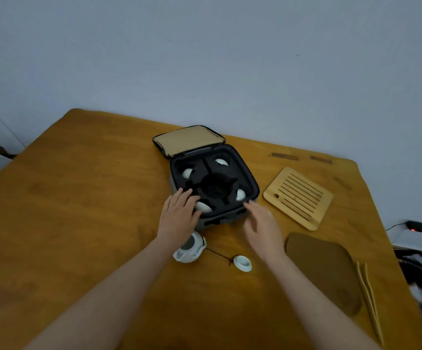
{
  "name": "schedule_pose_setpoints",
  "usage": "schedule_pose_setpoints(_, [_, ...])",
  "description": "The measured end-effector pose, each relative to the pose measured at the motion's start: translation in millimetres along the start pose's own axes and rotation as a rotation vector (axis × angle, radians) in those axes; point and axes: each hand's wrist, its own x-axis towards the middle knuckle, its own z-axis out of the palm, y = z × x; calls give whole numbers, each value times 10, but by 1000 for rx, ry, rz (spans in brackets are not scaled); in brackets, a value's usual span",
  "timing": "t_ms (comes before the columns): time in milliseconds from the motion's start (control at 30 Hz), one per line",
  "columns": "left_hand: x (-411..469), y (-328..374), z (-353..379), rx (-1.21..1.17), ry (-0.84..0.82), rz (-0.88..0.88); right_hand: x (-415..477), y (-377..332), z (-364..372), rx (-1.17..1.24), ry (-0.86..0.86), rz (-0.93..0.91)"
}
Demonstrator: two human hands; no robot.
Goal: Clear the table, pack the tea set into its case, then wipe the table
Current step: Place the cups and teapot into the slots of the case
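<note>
Resting on the 7 o'clock corner of the case point(251, 185), the left hand point(178, 215) lies palm down with its fingers straight and close together. Their tips sit on the black foam just beside one cup point(204, 207), and the hand holds nothing. The right hand point(261, 224) hovers at the case's 5 o'clock edge, fingers loosely spread and a little blurred, gripping nothing; whether its tips touch the rim I cannot tell. The case sits open near the middle of the table point(78, 198), its tan-lined flap point(188, 140) laid back toward 12 o'clock. Four white cups point(187, 173) sit in the corner slots, at 10, 1, 4 and 7 o'clock round the dark centre well. The teapot point(189, 251) stands on the table at 6 o'clock from the case, partly under the left wrist. Its lid point(242, 263) lies at 3 o'clock from the pot, tied to it by a dark cord point(217, 254). A slatted wooden tray point(298, 198) lies at 3 o'clock from the case, a brown mat point(323, 271) at 4 o'clock, and wooden tongs point(369, 299) just beyond the mat.
</note>
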Motion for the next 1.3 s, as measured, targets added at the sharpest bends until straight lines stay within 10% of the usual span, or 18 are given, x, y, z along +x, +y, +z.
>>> schedule_pose_setpoints(233, [-710, -4, 198, -153, 66, -83, -686, 355, 407, -217, -363, 75])
schedule_pose_setpoints(900, [-1204, -172, 136, -198, -211, -192, -391, -418, 648, -231, -288, -400])
schedule_pose_setpoints(1300, [-1222, -258, 93, -174, -196, -113, -32, -779, 902, 103, -361, 3])
